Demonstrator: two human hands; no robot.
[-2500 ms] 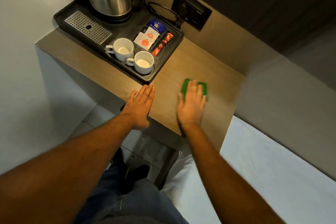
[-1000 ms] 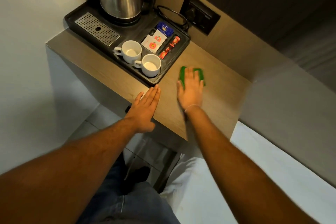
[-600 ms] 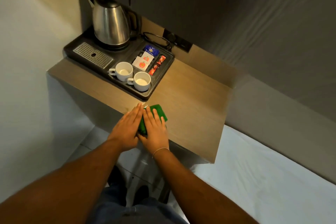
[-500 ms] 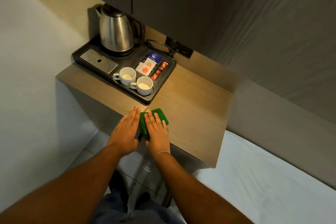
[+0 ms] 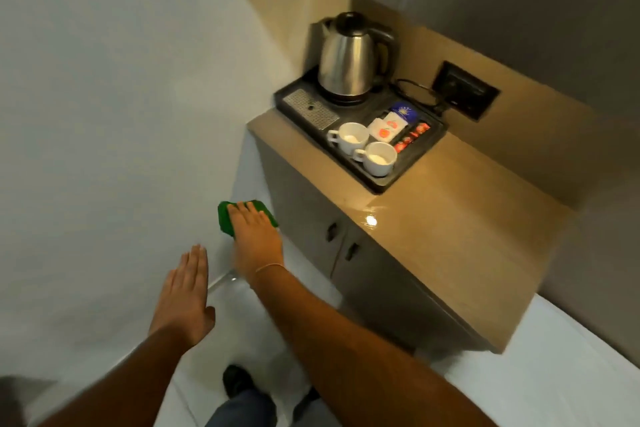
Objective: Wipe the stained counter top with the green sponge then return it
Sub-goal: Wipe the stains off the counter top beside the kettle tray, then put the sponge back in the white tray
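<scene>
Green sponge under outstretched right hand, off the counter.

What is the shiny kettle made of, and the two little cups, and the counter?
Kettle: probably steel, since it is silvery and brushed, with a dark handle. Cups: likely glazed ceramic, white and smooth. Counter top: looks like tan wood-look laminate, glossy where a light glints off it.

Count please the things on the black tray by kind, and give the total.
Kettle: 1
White cups: 2
Metal drip grate: 1
Sachets: several, too blurred for an exact count
Total without sachets: 4
</scene>
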